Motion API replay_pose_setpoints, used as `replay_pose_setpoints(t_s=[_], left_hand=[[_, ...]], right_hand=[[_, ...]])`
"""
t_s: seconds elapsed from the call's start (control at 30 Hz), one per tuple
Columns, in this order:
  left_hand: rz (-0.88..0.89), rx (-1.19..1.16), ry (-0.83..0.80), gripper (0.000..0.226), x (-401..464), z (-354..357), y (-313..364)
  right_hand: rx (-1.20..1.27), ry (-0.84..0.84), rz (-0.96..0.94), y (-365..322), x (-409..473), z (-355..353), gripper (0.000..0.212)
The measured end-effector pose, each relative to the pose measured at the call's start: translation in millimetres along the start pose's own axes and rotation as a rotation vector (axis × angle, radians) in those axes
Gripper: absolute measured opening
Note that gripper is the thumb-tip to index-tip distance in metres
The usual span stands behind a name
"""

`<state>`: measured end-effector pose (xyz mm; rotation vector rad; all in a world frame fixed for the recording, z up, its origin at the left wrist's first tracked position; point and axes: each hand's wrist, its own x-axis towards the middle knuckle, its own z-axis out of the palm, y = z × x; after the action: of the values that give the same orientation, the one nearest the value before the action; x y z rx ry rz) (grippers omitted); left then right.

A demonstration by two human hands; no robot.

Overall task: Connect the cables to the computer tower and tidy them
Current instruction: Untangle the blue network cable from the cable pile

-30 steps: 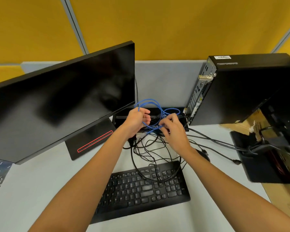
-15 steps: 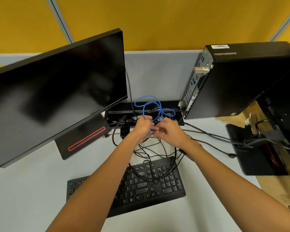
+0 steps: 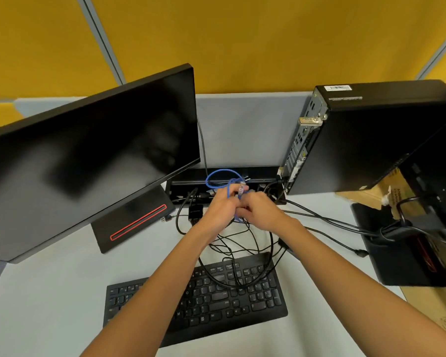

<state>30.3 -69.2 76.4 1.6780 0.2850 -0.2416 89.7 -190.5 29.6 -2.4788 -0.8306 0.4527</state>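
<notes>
A thin blue cable loops above my hands at the middle of the desk. My left hand grips it, with a clear plug end sticking up past the fingers. My right hand presses against the left and pinches the same blue cable lower down. The black computer tower stands at the right with its port-lined rear panel facing left toward my hands. Several black cables lie tangled under my wrists and run to the tower's base.
A black monitor on its stand fills the left. A black keyboard lies in front, with cable loops on its top edge. A black cable tray sits behind my hands. A second monitor stand and cardboard are at the right.
My hands have come together from apart, now touching. The blue cable's loop has been drawn smaller and closer to my fingers. The camera view has shifted slightly.
</notes>
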Motion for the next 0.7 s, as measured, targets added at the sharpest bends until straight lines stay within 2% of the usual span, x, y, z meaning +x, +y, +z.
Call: replay_pose_setpoints(t_s=[0.13, 0.2, 0.3, 0.33, 0.37, 0.4, 0.47, 0.5, 0.6, 0.7], left_hand=[[-0.074, -0.094, 0.006, 0.018, -0.8, 1.0, 0.7], [-0.116, -0.210, 0.051, 0.004, 1.2, -3.8, -1.8], [-0.094, -0.346, 0.138, 0.018, 5.1, -9.9, 7.6], [-0.097, -0.376, 0.134, 0.020, 4.4, -10.4, 12.8], [-0.092, -0.365, 0.118, 0.021, 4.0, -10.7, 15.9], [-0.083, -0.282, 0.098, 0.027, 1.2, -10.9, 20.1], [-0.034, -0.051, 0.073, 0.037, -6.2, -12.1, 26.3], [0.015, 0.022, 0.085, 0.036, -9.4, -14.0, 28.5], [0.161, 0.075, 0.206, 0.025, -21.4, -31.0, 40.2], [0.259, -0.010, 0.281, 0.021, -30.7, -50.4, 55.8]], right_hand=[[-0.061, -0.150, -0.044, -6.7, 0.6, -8.8, 0.020], [0.098, -0.207, -0.048, -4.9, -4.4, -15.3, 0.015], [0.477, -0.379, 0.040, -11.7, -19.9, -20.4, 0.029], [0.552, -0.360, 0.075, -13.7, -23.9, -18.5, 0.028], [0.560, -0.254, 0.091, -14.4, -26.2, -16.1, 0.022], [0.519, -0.071, 0.106, -15.6, -27.2, -15.1, 0.018], [0.489, 0.278, 0.187, -10.8, -25.3, -14.2, 0.024], [0.528, 0.395, 0.253, -5.1, -24.0, -16.1, 0.027], [0.663, 0.644, 0.464, 18.6, -26.1, -30.2, 0.030], [0.613, 0.737, 0.594, 29.8, -32.9, -39.9, 0.018]])
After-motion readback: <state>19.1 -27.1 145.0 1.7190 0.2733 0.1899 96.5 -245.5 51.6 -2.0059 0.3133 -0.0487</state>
